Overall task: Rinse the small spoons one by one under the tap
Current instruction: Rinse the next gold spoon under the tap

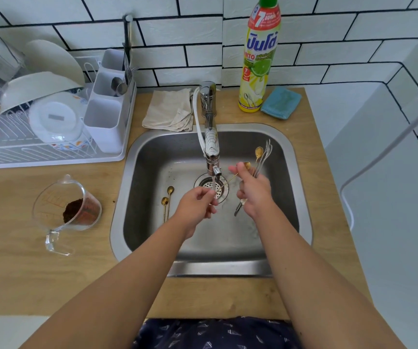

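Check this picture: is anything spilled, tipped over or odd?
Yes. The jug on the counter left of the sink lies on its side, brown powder inside near its rim. A few brown specks lie on the counter nearby.

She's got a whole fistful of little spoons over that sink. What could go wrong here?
The right hand grips a bundle of spoons while also pinching the gold spoon that the left hand holds under the tap; one could slip from the bundle. The rinsed end sits right over the drain, so a dropped spoon may land on the strainer. Two gold spoons lying in the basin could get splashed.
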### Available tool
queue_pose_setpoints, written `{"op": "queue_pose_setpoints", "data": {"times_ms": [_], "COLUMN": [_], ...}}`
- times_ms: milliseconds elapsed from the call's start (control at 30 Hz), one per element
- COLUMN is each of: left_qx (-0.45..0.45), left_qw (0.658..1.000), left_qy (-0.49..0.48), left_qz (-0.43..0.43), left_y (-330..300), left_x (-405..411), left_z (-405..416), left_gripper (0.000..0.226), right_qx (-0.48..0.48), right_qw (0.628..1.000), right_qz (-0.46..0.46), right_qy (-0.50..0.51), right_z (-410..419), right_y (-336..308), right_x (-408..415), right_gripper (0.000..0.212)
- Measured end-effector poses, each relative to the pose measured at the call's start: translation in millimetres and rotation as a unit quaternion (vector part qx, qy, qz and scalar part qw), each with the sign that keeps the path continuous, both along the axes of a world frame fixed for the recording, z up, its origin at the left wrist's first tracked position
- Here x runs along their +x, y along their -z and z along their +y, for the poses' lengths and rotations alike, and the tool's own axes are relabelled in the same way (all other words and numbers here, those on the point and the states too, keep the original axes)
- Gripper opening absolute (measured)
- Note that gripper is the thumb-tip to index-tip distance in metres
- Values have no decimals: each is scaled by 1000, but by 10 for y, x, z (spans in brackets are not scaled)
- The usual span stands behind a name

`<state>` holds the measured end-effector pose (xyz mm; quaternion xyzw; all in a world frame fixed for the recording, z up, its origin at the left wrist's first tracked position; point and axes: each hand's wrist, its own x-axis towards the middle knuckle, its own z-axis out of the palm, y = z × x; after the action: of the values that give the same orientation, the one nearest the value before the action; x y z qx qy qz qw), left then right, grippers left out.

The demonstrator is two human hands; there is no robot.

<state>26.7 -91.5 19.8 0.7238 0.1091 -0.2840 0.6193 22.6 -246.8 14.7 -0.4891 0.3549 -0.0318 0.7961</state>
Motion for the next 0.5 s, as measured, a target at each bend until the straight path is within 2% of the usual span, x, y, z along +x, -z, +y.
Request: {"op": "queue_pose_setpoints", "data": {"times_ms": [100, 200, 267, 400, 500], "left_qx": [-103, -191, -216, -175, -51], "left_qw": [987, 958, 946, 957, 985], "left_qy": [-96, -164, -185, -185, -128], "left_qz": [72, 136, 154, 141, 104], "left_y": [-49, -67, -65, -17, 43], "left_x": [121, 212, 259, 277, 250], "left_z": [-143, -281, -322, -275, -195], "left_gripper": [8, 10, 11, 9, 18], "right_qx": [13, 11, 3, 7, 15], "right_qw": [1000, 1000, 1000, 1000, 999], "right_qz": [-12, -1, 13, 22, 28], "right_qy": [13, 15, 13, -10, -19], "right_z": [-77, -134, -155, -124, -53], "right_y": [3, 21, 48, 76, 130], "right_x": [-26, -61, -80, -72, -46], "right_gripper": [26, 20, 22, 15, 16]}}
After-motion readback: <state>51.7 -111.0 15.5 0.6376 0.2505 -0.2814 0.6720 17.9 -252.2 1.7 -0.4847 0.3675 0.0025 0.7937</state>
